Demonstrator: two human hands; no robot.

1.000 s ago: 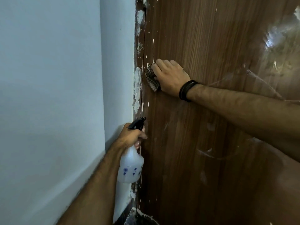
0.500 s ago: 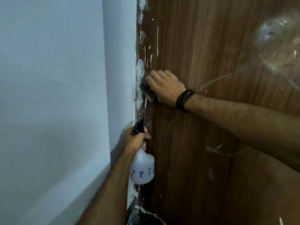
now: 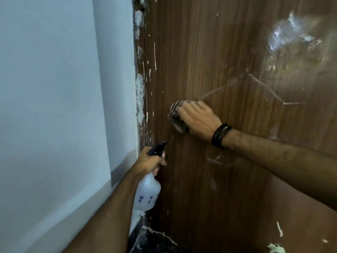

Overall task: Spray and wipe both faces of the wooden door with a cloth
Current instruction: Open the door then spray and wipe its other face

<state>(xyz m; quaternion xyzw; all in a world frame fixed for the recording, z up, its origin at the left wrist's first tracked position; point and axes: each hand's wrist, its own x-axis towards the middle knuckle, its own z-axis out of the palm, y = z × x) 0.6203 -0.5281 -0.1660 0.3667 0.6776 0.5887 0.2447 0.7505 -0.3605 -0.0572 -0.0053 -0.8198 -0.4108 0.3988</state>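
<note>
1. Since earlier, your right hand (image 3: 197,121) has slid the cloth (image 3: 176,118) down and away from the door (image 3: 209,52) left edge.
2. Its grip presses the cloth flat.
3. Your left hand (image 3: 148,160), below-left, clasps the spray bottle (image 3: 146,193); unwiped door lies below.

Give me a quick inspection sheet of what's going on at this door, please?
Surface: wooden door, wet streaks and white paint flecks.
Job's things: checked cloth pressed on the door; spray bottle, black trigger head, near the door's edge.
Clutter: nothing seen.
Hands: right hand presses the cloth; left hand grips the bottle's neck.
Cables: nothing seen.
Surroundings: pale wall on the left; door frame with patchy white plaster.
</note>
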